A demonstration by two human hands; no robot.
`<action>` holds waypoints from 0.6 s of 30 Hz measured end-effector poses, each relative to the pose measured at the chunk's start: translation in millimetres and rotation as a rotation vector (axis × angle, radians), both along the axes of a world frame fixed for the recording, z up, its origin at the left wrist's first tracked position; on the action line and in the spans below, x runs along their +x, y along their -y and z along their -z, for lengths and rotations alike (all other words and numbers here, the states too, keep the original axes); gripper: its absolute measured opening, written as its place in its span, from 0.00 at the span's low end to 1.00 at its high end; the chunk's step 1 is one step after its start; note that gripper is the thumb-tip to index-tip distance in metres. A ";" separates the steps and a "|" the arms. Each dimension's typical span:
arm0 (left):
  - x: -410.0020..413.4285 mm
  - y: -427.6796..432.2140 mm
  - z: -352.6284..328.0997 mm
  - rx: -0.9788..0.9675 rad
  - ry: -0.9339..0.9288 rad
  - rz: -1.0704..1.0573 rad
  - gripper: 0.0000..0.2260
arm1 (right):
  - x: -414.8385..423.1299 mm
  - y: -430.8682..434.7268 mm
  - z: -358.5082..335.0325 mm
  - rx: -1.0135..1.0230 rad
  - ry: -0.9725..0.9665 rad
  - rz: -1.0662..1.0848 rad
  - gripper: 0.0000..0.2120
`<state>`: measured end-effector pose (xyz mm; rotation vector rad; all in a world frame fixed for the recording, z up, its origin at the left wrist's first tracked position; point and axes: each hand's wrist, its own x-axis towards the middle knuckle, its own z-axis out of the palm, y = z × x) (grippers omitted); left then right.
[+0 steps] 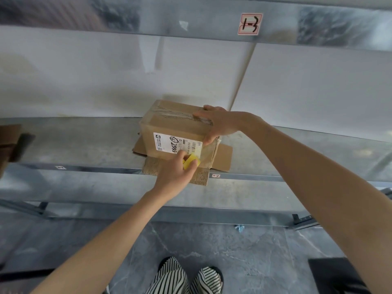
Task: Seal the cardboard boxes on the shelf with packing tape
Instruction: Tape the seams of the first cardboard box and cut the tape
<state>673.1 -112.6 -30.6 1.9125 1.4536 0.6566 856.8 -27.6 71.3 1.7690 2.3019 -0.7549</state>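
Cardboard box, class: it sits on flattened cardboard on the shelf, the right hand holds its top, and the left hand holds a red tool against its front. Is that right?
Not quite: the head view shows that the tool in the left hand is yellow, not red. The rest stands: the cardboard box sits on flattened cardboard on the shelf, with the right hand holding its top.

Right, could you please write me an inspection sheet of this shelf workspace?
Surface: metal shelf, flat cardboard pieces under the cardboard box.
Job's things: box has tape along its top seam, white label in front; yellow tape tool at its front face.
Clutter: brown cardboard at the left edge.
Grips: left hand holds the yellow tape tool; right hand grips the box's top right corner.
Cables: nothing seen.
Surroundings: sticker on the upper beam; blue scrap on the grey floor.
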 end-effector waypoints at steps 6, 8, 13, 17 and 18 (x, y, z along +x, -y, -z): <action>-0.9 -1.5 7.0 -0.020 -0.048 -0.046 0.09 | 0.6 4.1 0.5 0.006 -0.013 -0.003 0.47; 2.7 -2.4 3.9 0.015 -0.041 -0.048 0.11 | 2.1 4.6 0.4 0.011 -0.026 0.018 0.46; 12.6 -3.5 -1.8 0.031 0.025 0.024 0.11 | 15.1 14.2 7.3 0.100 -0.100 0.130 0.47; 18.1 -2.6 -1.0 0.031 0.065 0.043 0.08 | 43.4 30.1 17.3 0.217 -0.243 0.296 0.46; 19.0 -2.9 -1.2 0.023 0.070 0.041 0.07 | 51.6 34.0 21.4 0.258 -0.270 0.349 0.45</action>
